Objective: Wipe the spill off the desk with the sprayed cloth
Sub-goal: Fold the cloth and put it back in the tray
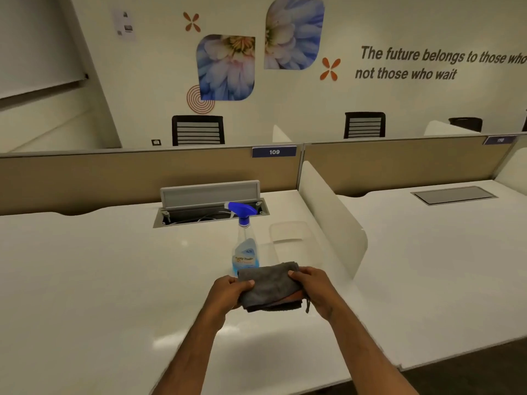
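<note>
A folded grey cloth (271, 286) with an orange layer showing at its lower right is held just above the white desk (99, 280). My left hand (228, 292) grips its left edge and my right hand (312, 289) grips its right edge. Right behind the cloth stands a clear spray bottle (245, 252) with blue liquid and a blue trigger head, upright on the desk. I cannot make out a spill on the glossy surface.
An open cable hatch (211, 209) with a raised lid sits at the back of the desk. A white divider panel (330, 212) separates this desk from the neighbouring one on the right. A tan partition (142, 169) runs along the back, with chairs beyond.
</note>
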A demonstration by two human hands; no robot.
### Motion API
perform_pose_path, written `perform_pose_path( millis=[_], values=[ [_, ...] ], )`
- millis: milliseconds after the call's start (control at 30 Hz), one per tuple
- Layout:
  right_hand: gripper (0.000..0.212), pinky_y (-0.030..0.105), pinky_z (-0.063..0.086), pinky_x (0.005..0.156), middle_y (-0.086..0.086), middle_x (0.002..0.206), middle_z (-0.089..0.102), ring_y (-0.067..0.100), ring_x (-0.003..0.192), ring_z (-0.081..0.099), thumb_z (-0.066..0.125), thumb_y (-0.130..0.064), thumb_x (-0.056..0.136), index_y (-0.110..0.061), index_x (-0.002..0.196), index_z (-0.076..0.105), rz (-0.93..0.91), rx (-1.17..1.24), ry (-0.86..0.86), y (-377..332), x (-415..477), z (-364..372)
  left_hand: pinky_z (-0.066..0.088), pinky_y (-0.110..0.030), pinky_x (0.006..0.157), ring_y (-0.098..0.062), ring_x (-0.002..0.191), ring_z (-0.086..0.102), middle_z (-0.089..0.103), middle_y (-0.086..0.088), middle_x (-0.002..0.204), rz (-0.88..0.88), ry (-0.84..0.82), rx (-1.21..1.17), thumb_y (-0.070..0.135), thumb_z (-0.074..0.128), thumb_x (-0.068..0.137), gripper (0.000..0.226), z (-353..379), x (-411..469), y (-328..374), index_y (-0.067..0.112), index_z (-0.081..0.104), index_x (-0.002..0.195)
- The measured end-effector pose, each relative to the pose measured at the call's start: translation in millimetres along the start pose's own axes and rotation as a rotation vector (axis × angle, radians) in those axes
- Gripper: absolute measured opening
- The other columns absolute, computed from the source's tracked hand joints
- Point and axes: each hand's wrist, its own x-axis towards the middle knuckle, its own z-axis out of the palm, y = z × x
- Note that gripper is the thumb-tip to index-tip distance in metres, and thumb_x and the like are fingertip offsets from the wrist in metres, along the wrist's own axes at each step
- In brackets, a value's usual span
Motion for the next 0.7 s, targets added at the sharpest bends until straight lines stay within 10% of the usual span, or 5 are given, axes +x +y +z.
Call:
perform_pose_path(
  millis=[167,333,700],
  values=[
    [0.027,0.035,0.056,0.086,0.007,0.111,0.067,0.022,0.1,0.064,0.067,-0.018,0.083,-0.02,0.111,0.065,-0.043,-0.002,0.052,-8.5,20.3,-39.3,0.058,-0.029,0.069,-0.022,0.089,0.067,0.07,-0.011,0.105,0.055,0.04,-0.003,0.02,0.079,0.079,0.023,41.1,10.3,18.6,0.009,0.066,0.095],
    [0.029,0.039,0.053,0.093,0.007,0.115,0.064,0.024,0.105,0.061,0.065,-0.016,0.086,-0.021,0.115,0.064,-0.051,-0.04,0.078,-19.0,43.8,-62.6,0.06,-0.033,0.078,-0.027,0.107,0.061,0.056,-0.015,0.13,0.018,0.014,0.09,0.02,0.082,0.077,0.068,67.2,39.4,37.1,0.009,0.048,0.135],
    [0.044,0.039,0.054,0.091,0.011,0.115,0.067,0.025,0.103,0.063,0.072,-0.02,0.078,-0.022,0.121,0.062,-0.031,-0.228,0.106,-35.1,106.4,-77.7,0.058,-0.033,0.08,-0.027,0.112,0.06,0.054,-0.013,0.132,0.028,-0.016,0.292,0.026,0.072,0.086,0.057,92.3,111.9,58.5,0.013,0.045,0.134]
  ],
)
